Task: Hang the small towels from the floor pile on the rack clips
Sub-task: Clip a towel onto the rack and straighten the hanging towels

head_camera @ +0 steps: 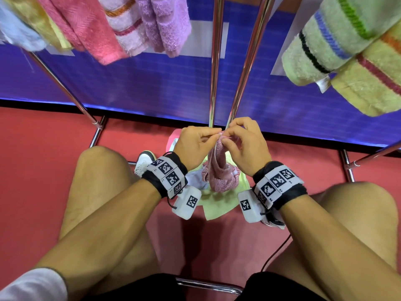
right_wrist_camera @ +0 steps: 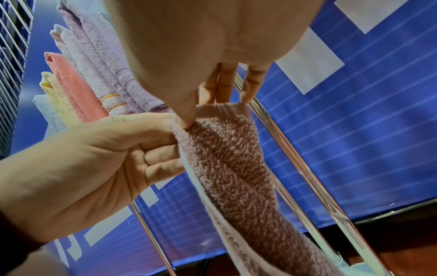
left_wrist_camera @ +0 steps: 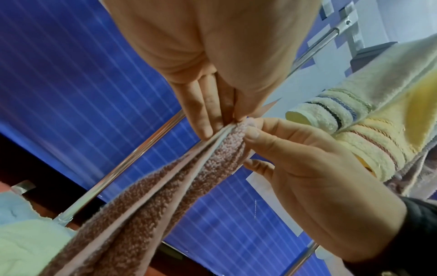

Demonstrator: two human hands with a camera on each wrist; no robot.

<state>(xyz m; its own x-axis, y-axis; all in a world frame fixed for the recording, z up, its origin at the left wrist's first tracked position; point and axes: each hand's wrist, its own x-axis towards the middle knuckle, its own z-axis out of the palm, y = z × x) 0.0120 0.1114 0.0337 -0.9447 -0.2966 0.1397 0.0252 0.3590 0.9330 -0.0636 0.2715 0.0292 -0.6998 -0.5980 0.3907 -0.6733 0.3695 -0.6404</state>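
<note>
- Both hands pinched the top edge of one pink towel (head_camera: pixel 219 170) – the left hand (head_camera: pixel 196 146) with thumb and fingertips closed on the hem, the right hand (head_camera: pixel 245 146) nipping the same hem just beside it.
- The towel hung twisted below them, its lower end touching the pile (head_camera: pixel 217 205) of towels on the red floor (head_camera: pixel 54 137).
- Chrome rack poles (head_camera: pixel 214 61) rose just behind the hands; other towels (head_camera: pixel 149 25) already hung overhead.
- No clip was in view.
- Risk, as I judged it – the hem was bunched, so a clip might catch only one layer and let the towel slip.
- The trailing end might drag another towel up from the pile.
</note>
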